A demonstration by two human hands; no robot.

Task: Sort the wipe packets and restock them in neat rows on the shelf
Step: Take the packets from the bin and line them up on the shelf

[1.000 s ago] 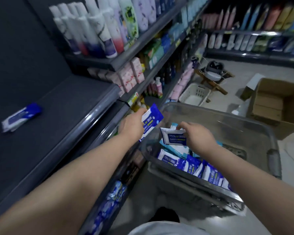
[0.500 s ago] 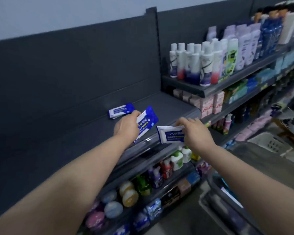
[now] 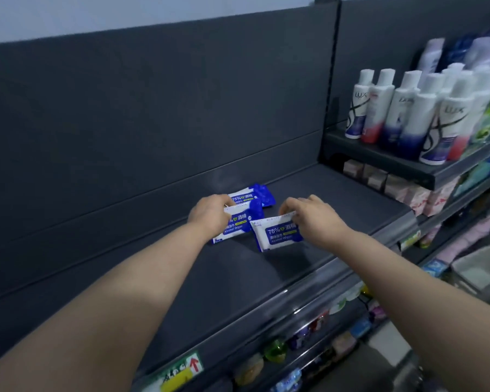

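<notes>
- A wipe packet (image 3: 236,225) is held in the left grip (image 3: 211,215), low over the dark shelf (image 3: 309,267).
- A second packet (image 3: 277,234) is pinched by its top edge in the right grip (image 3: 313,217).
- A third packet (image 3: 252,195) is seen lying flat just behind the left grip.
- Bottles (image 3: 408,114) are ranged well right of both grips.

A dark grey shelf (image 3: 266,278) carries three blue-and-white wipe packets. The rear packet (image 3: 255,195) lies flat near the back panel. Just in front of the rear packet, overlapping its near edge, is the middle packet (image 3: 238,223); the front packet (image 3: 277,234) sits right of that, nearer the shelf lip
</notes>
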